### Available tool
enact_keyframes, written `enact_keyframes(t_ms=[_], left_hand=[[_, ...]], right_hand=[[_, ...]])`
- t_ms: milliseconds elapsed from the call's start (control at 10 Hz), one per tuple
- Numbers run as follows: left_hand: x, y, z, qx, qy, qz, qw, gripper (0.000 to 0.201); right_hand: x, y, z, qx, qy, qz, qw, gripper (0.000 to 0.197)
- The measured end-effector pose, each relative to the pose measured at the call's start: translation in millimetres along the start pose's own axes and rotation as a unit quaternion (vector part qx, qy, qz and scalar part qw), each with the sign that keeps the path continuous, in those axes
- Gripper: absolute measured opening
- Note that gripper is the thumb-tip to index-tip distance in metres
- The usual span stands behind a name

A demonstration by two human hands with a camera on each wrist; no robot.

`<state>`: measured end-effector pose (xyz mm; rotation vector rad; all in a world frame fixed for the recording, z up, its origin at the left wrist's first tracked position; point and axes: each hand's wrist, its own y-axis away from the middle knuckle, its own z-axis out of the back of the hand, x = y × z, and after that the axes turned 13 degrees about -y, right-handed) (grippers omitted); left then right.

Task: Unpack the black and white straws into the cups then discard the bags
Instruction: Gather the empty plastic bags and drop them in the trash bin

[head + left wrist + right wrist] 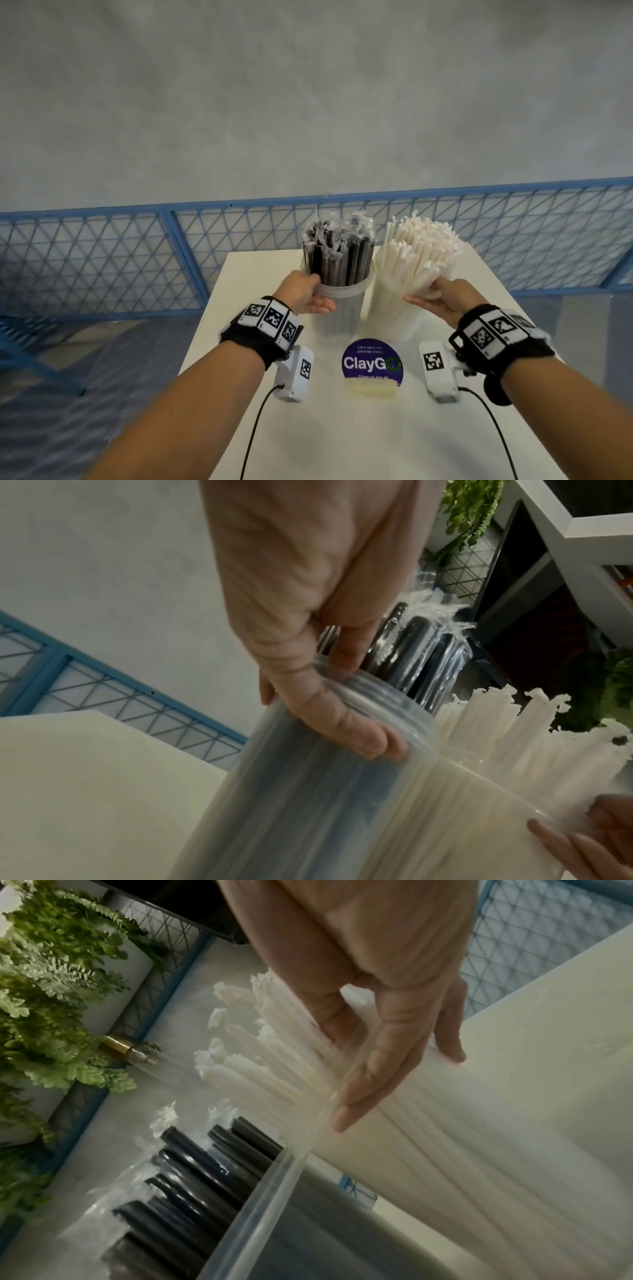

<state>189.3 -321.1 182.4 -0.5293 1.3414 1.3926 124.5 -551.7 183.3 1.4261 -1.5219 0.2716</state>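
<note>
Both hands hold straw-filled cups on the white table [260, 428].
Left hand [306, 295] grips the rim of the clear cup [342, 308] of wrapped black straws [337, 255]; right hand [445, 301] curls round the neighbouring cup's [383, 308] white straws [419, 253].

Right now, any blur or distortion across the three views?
Head view: sharp, wide-angle bend in the blue fence. Left wrist view: dim, left hand fairly clear, cup smeared. Right wrist view: dim, white straws streaked below the right hand.
</note>
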Motion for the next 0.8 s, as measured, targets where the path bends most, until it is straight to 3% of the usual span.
enact_keyframes(t_ms=[200,500,700,800], left_hand=[[-10.6,-51.0,14.3,-0.052,0.081,-0.016,0.995,0.035],[1.1,-99.7,15.4,-0.062,0.062,-0.003,0.996,0.033],[11.5,-105.3,11.1,-0.063,0.057,-0.003,0.996,0.036],[18.4,-99.3,11.1,-0.082,0.037,-0.008,0.996,0.048]], right_hand=[[0.4,-57.5,-39.3,-0.027,0.023,0.016,0.999,0.037],[-4.0,-113.0,-54.1,-0.057,0.042,0.015,0.997,0.042],[-9.7,-114.1,-53.6,-0.049,0.022,0.013,0.998,0.037],[-12.4,-105.0,-49.3,-0.044,0.019,0.019,0.999,0.044]])
